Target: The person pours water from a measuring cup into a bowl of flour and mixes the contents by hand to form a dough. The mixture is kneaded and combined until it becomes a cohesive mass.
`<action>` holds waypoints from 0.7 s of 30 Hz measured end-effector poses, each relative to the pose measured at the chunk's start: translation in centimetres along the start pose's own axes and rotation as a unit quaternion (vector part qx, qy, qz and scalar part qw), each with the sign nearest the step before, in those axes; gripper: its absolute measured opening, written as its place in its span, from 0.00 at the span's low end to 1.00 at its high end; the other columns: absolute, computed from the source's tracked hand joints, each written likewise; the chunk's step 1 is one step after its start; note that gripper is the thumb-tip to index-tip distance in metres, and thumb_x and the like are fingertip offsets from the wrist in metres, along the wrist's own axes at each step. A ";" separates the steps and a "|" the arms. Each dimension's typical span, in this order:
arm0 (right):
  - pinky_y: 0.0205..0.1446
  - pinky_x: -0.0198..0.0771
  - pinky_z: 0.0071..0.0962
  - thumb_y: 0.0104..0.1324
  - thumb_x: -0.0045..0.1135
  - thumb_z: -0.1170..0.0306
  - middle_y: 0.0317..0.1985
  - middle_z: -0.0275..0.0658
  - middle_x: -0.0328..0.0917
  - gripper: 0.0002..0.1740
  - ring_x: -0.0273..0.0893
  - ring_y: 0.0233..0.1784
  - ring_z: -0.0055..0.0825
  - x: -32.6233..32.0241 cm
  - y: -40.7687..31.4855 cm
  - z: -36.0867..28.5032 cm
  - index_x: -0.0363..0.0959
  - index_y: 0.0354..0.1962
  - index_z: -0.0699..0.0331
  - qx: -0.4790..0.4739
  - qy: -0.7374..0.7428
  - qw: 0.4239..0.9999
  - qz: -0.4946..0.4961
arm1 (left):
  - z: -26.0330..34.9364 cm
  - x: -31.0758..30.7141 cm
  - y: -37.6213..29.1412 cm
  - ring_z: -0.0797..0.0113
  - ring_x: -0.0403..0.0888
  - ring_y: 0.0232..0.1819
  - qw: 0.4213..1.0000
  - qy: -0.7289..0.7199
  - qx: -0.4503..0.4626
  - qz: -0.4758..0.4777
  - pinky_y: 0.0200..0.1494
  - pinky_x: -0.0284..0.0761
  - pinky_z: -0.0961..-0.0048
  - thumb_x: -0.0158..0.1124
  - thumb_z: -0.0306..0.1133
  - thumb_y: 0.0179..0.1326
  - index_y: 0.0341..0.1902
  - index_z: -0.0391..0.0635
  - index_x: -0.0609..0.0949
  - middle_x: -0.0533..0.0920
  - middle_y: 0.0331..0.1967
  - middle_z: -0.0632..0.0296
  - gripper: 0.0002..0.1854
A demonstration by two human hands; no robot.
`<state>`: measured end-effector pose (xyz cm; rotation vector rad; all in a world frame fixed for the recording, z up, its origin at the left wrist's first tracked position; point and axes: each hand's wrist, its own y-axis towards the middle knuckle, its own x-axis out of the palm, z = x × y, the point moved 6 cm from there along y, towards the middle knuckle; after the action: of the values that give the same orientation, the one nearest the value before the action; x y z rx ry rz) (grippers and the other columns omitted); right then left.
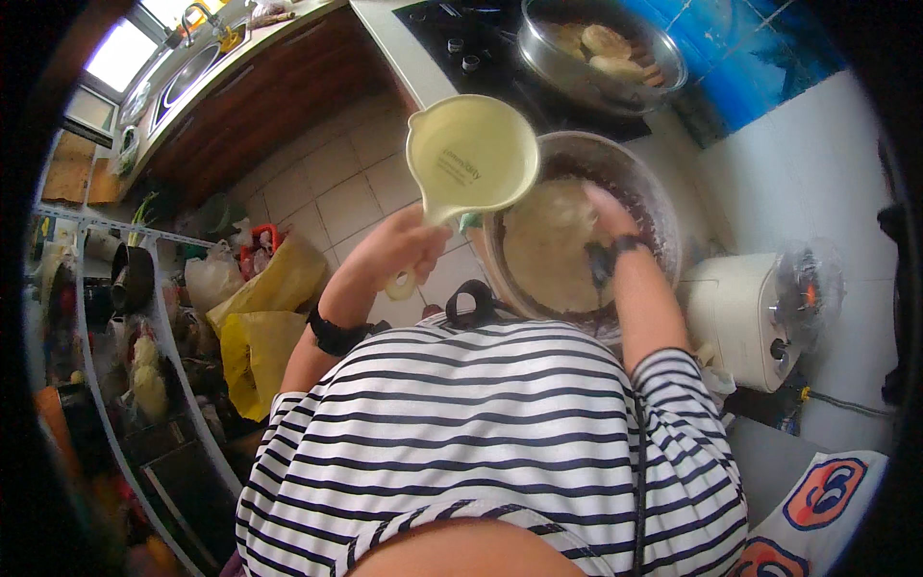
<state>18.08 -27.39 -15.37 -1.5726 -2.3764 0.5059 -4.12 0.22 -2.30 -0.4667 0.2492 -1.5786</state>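
My left hand (400,249) grips the handle of a pale yellow plastic dipper (469,137), held up beside a large round tub. Light glare inside its bowl leaves it unclear how much liquid it holds. The tub (667,195) contains a beige mass of wet dough or batter (537,249). Inside the tub, my right hand (606,209) touches the top of that mass near the far right side. Its fingers are blurred and partly sunk, so their pose is hidden. Dark bands circle both wrists.
Past the tub, a steel pan (598,94) with flat round breads (606,43) stands on a black cooktop (469,72). A white appliance (728,310) is close on the right. Yellow bags (270,288) and a crowded metal rack (167,303) line the left. The sink (191,72) lies far left.
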 end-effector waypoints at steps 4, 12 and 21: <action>0.51 0.72 0.38 0.60 0.59 0.49 0.47 0.39 0.79 0.32 0.76 0.51 0.38 6.6 3.6 -0.6 0.73 0.56 0.60 0.038 -0.295 0.951 -0.087 | 0.2 0.4 -0.3 0.73 0.71 0.17 1.000 0.011 -0.010 0.012 0.20 0.69 0.75 0.57 0.31 0.62 0.34 0.40 0.75 0.73 0.19 0.65 0.07; 0.60 0.66 0.45 0.54 0.61 0.60 0.54 0.44 0.74 0.29 0.71 0.58 0.44 10.7 -7.9 -0.1 0.72 0.54 0.57 -0.289 -0.708 0.604 -0.225 | -0.3 -0.2 0.1 0.73 0.71 0.17 1.000 -0.002 0.000 0.017 0.20 0.69 0.76 0.58 0.32 0.62 0.35 0.40 0.75 0.73 0.22 0.65 0.08; 0.57 0.68 0.45 0.54 0.62 0.48 0.52 0.36 0.78 0.27 0.75 0.55 0.38 6.5 -4.9 4.3 0.76 0.51 0.46 -0.146 -0.833 0.481 -0.232 | -0.5 -0.5 0.7 0.74 0.71 0.17 1.000 0.010 -0.006 0.015 0.19 0.69 0.76 0.59 0.33 0.63 0.35 0.39 0.75 0.74 0.21 0.65 0.08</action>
<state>9.83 -23.81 -17.19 0.3431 -3.9208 2.3373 -3.69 0.61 -3.13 -0.4543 0.2790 -1.5532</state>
